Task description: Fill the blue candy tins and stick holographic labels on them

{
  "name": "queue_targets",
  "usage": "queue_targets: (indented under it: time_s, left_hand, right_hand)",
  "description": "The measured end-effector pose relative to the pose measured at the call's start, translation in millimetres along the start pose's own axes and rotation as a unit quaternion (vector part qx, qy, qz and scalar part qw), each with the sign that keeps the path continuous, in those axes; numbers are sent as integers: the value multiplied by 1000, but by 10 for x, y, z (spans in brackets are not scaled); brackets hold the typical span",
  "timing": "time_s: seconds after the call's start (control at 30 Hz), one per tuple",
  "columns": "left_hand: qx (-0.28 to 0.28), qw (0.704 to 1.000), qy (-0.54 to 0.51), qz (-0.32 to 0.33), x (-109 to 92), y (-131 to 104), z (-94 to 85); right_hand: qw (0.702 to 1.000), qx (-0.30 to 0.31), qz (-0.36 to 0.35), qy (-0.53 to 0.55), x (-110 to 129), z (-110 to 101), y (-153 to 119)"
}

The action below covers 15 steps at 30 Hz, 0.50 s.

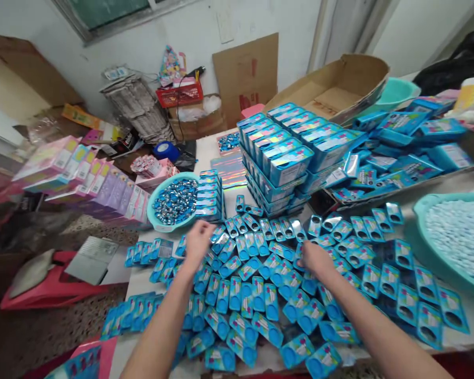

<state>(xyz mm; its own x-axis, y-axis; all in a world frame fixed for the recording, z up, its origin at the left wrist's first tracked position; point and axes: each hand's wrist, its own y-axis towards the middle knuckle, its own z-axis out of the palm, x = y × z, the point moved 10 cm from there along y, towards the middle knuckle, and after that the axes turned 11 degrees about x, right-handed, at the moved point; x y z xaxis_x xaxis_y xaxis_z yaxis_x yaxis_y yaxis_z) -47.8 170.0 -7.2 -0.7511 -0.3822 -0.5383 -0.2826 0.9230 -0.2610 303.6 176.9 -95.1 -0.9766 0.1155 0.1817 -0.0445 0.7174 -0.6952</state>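
Because the blue cards [260,295] are fanned in overlapping rows below the stacked boxes [288,152], each stays reachable. Both hands, the left [199,239] and the right [316,258], are laid on them; their grip cannot be told.

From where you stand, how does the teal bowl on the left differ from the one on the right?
The left bowl holds shiny dark-blue pieces; the right bowl holds pale, whitish ones. The left bowl shows whole, behind the spread of blue cards; the right bowl is cut off by the picture's edge. The left hand is close to the left bowl; the right hand is farther from the right bowl. Both are teal and rest on the table.
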Motion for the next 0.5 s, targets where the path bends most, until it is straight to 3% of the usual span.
queue_targets:
  time_s: [0.07,0.1,0.17,0.27,0.4,0.5]
  left_hand:
    - [-127,985,67,-95,586,290,-745]
    - [-113,982,99,-117,796,527,-892]
    - [-17,981,139,-137,1117,1052,-847]
    - [56,971,182,-141,1322,1574,-535]
    - [124,974,175,-69,1266,1739,-175]
    - [80,995,29,-60,1267,1657,-302]
  right_hand:
    - [1000,-2,11,-9,-34,29,45]
    - [1000,-7,19,-4,-59,37,60]
    - [999,-19,39,16,-124,48,72]
    - [996,-48,57,49,-183,25,49]
    - [993,-69,72,69,-190,7,-4]
    - [990,-86,67,90,-167,11,-54]
